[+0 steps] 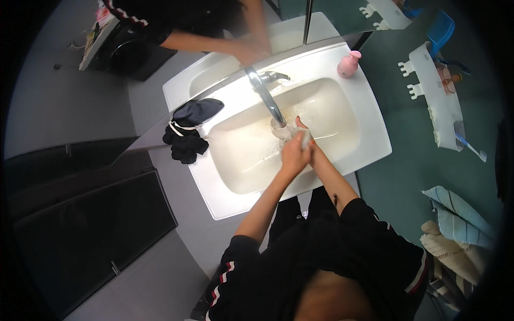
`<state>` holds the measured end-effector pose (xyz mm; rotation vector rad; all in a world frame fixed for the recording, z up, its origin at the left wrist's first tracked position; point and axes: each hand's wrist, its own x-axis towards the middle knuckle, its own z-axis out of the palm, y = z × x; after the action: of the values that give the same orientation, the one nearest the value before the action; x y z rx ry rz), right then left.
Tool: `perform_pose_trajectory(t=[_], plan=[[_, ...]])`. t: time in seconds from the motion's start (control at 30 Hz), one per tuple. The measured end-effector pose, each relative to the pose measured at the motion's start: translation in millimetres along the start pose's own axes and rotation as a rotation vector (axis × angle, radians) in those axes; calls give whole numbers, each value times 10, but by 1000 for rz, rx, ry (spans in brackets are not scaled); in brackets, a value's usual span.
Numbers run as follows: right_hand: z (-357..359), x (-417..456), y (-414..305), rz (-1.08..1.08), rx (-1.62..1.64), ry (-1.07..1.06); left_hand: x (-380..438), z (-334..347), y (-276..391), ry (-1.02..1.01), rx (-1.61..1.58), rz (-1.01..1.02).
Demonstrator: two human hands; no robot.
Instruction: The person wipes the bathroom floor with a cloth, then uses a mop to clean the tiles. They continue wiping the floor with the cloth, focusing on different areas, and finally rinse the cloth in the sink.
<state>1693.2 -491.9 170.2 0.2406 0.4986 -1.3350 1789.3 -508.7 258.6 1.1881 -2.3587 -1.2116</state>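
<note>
A wet white cloth (282,133) hangs bunched under the faucet spout (270,98), over the white washbasin (241,172). My left hand (295,155) is closed on the cloth, its fingers slightly blurred. Pressed against it from the right, my right hand (308,142) also grips the cloth, with the thumb pointing up towards the faucet. The fingers of the right hand are mostly hidden behind the left hand and the cloth. Water wets the bottom of the basin around them.
Black garments (186,138) lie on the basin's left rim. A pink pump bottle (348,65) stands at the back right corner. A mirror (225,24) rises behind the faucet. On the right wall are a white rack (433,96), a toothbrush (472,147) and hanging towels (459,224).
</note>
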Motion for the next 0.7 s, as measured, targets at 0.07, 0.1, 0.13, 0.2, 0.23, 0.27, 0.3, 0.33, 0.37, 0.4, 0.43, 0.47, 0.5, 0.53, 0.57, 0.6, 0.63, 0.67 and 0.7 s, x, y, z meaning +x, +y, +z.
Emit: perform_pose_trajectory(t=[0.07,0.1,0.13,0.2,0.23,0.27,0.3,0.33,0.37,0.4,0.43,0.47,0.5,0.53,0.57,0.6,0.63,0.67,0.7], plan=[[-423,79,-136,-79,75,-12,241,135,125,166,116,-40],[-235,218,108,-110,1,167,320,41,-104,277,231,-115],[47,243,302,-156,-90,353,459,-114,-446,128,182,-320],[493,118,321,-243,-185,504,578,-340,-434,212,9,-355],[393,170,266,-261,-150,440,616,-363,-373,246,-88,-361],[188,307,169,-278,-114,376,604,-177,-402,307,-73,-326],[-171,447,-116,-329,-87,318,667,52,-220,278,-34,-259],[-124,458,-181,-294,-131,388,583,162,-234,265,39,-236],[-81,436,-167,-265,-262,523,529,213,-289,250,112,-211],[82,376,-58,-213,-418,656,515,147,-490,163,97,-368],[180,287,9,-193,-561,707,463,103,-666,168,104,-416],[236,178,63,-181,-778,595,438,6,-833,184,112,-459],[185,156,60,-196,-882,563,445,-34,-936,196,116,-492],[50,146,42,-210,-984,536,480,-28,-943,237,77,-510],[-86,127,9,-223,-1087,506,469,-52,-965,183,-100,-479],[-161,70,11,-440,-1199,466,363,-131,-985,123,-269,-460],[-350,35,-69,-481,-1083,517,287,-140,-948,57,-448,-425],[-531,11,-151,-523,-966,565,213,-109,-885,-51,-416,-436],[-647,18,-234,-565,-847,605,147,-109,-805,-151,-339,-388]])
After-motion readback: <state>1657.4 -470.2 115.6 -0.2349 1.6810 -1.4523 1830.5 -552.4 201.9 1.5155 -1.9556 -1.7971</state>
